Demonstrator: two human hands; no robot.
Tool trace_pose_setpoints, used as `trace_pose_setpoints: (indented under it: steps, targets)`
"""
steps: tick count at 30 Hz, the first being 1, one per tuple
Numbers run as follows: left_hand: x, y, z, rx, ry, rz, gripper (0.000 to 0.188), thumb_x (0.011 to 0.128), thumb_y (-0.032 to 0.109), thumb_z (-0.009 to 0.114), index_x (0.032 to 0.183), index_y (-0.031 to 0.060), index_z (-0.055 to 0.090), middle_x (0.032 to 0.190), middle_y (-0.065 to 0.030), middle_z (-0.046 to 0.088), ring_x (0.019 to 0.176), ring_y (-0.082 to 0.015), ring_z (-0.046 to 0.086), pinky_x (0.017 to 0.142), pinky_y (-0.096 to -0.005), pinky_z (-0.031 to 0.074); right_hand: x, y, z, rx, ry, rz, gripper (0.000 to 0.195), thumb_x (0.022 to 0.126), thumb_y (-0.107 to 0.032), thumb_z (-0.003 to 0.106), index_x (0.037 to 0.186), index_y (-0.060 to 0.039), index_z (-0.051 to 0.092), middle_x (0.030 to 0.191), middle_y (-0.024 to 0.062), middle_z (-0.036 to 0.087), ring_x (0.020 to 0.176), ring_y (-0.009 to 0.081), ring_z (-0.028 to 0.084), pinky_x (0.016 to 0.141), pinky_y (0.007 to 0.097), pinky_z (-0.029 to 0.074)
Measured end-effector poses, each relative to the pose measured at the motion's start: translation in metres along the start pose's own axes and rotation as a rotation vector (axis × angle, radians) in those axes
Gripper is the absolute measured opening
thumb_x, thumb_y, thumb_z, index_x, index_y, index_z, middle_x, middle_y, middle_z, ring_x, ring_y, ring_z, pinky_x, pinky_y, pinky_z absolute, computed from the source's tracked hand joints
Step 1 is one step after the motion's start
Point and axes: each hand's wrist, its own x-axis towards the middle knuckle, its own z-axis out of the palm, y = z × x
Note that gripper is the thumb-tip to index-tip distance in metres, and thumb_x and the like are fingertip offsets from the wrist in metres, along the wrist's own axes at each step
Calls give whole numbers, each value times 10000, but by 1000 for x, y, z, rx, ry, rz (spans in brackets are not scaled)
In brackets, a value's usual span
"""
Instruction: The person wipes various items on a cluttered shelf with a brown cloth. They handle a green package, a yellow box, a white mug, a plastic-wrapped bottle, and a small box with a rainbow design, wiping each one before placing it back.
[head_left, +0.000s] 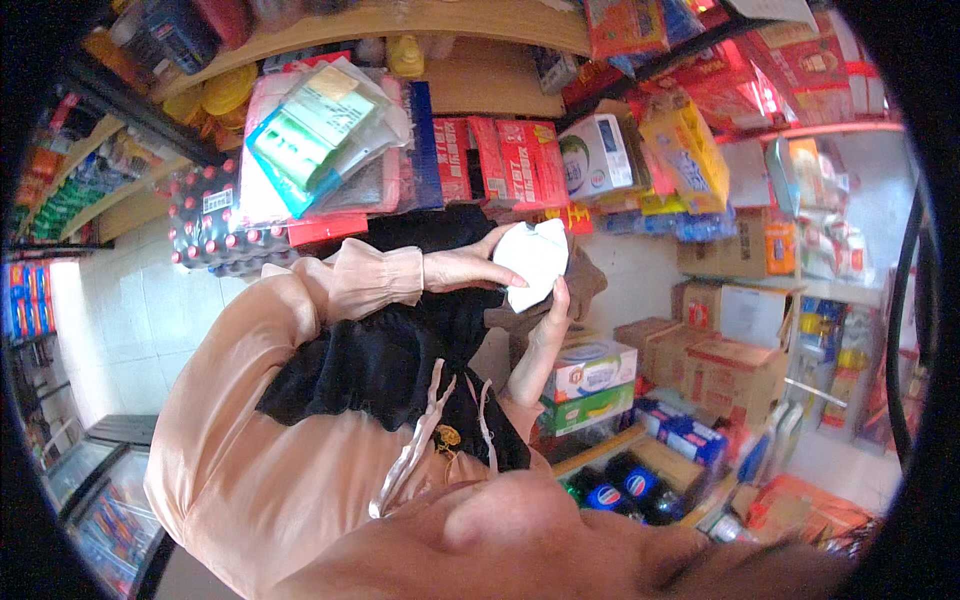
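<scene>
A white folded piece, paper or cloth (531, 262), is held up in front of me between both hands. My left hand (476, 264) grips it from one side, with the thumb lying across its lower face. The fingers of my right hand (553, 311) touch its lower right edge; part of that hand is hidden behind it. Beyond the hands, red printed cartons (525, 161) stand in a row beside plastic-wrapped packs, with a green and white packet (315, 135) on top.
Shrink-wrapped dark bottles with red caps (199, 214) stand at the left. A white and green carton (592, 386) is close to my right forearm. Brown cardboard boxes (731, 375) are stacked at the right. A wooden shelf edge (480, 21) crosses the top.
</scene>
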Motion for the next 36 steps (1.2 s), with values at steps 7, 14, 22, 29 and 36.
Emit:
trace_pose_setpoints:
  steps: [7,14,22,29,36]
  targets:
    - [-6,12,-1,249,58,110,1080,715,193,823,1486,49,81,1452,-104,276,1371,-220,224,1138,-362,191,14,6,4,9,-60,-13,586,928,-432,477,1290,29,484,1206,123,587,1082,236,582,932,362,451]
    - [-3,13,-10,-1,41,-4,1102,706,222,826,1491,93,64,1447,-103,280,1363,-222,242,1125,-381,223,-12,-38,21,-165,135,-79,546,984,-397,462,1303,46,484,1240,103,559,1145,202,510,991,338,388]
    - [4,-19,-29,230,134,34,923,694,220,806,1431,60,273,1397,-123,378,1293,-216,366,1075,-353,320,-29,-70,44,-1250,-469,-368,462,941,-354,536,1225,10,543,1238,185,568,1176,312,507,980,417,392]
    - [7,-20,-33,404,-136,40,803,726,218,785,1390,48,368,1368,-107,445,1266,-210,402,1070,-356,332,1,-52,25,-941,-383,-448,540,828,-166,669,1314,-27,481,1347,202,483,1227,364,463,1012,407,384]
    - [7,-16,-26,540,-11,44,787,668,187,787,1347,42,416,1288,-125,506,1181,-227,457,1013,-354,379,5,-56,29,-1452,-141,-498,262,782,-113,628,1007,20,616,957,260,627,909,432,601,755,467,493]
